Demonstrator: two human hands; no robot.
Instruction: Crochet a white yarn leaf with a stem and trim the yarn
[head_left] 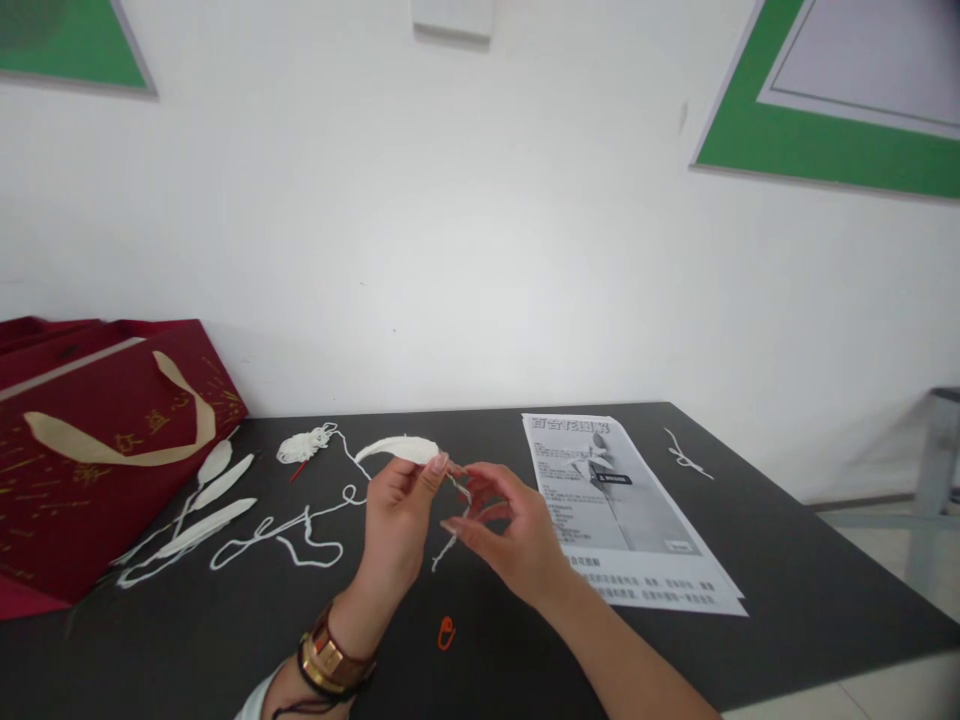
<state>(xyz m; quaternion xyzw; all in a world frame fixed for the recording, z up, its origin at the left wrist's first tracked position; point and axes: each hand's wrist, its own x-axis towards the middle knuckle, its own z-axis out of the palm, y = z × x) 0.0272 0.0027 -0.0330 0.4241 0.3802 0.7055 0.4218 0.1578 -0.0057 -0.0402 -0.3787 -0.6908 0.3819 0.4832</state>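
Your left hand (397, 510) is raised above the black table (787, 590), thumb and forefinger pinched on the near end of a white knitted petal (397, 448), which sticks out to the left from your fingertips. Your right hand (502, 530) is just beside it, fingers loosely curled and spread, with the thumb and forefinger closing on a strand of white yarn (450, 545) that hangs down between your 2 hands. Whether that pinch is fully closed on the yarn I cannot tell. There is a gold watch (334, 655) with dark bands on your left wrist.

On the table beneath your hands, the yarn trails left in loose loops (300, 530) and runs up to a small white ball of yarn (304, 445) near the wall. To the left of the loops lie 3 more finished white petals (217, 490), close together, beside a red gift bag (90, 450) with a cream ribbon handle lying on its side. An orange safety pin (446, 633) lies on the table near your left forearm. To the right of your right hand are printed instruction sheets (622, 510), and farther right, well apart, a short scrap of white yarn (686, 455).
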